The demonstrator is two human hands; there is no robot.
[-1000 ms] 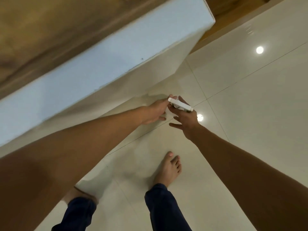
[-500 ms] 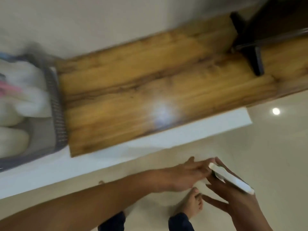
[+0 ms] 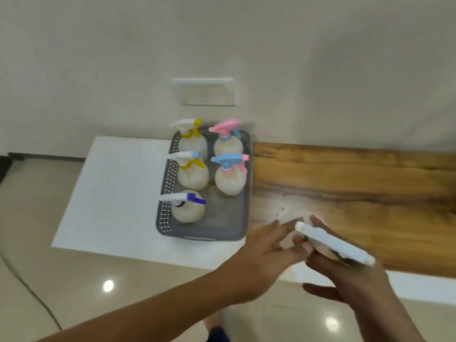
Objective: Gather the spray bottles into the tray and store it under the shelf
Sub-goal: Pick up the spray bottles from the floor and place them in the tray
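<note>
A grey perforated tray (image 3: 223,218) sits on the white counter top (image 3: 111,193) and holds several pale round spray bottles. Their heads are yellow (image 3: 188,129), pink (image 3: 225,127), white and yellow (image 3: 187,160), blue (image 3: 230,161) and dark blue (image 3: 190,198). The tray's front right spot is bare. Just right of the tray's front corner, my right hand (image 3: 345,280) grips one more spray bottle (image 3: 333,243) by its white head. My left hand (image 3: 261,253) presses against its blurred pale body.
A wooden shelf top (image 3: 357,193) runs right from the tray along the wall. A white wall plate (image 3: 204,92) hangs above the tray. Glossy beige floor tiles (image 3: 74,292) lie below the counter's front edge.
The view has swung up from the floor to the counter, so the tray is now in sight. Both hands have risen with the spray bottle to the tray's front right corner.
</note>
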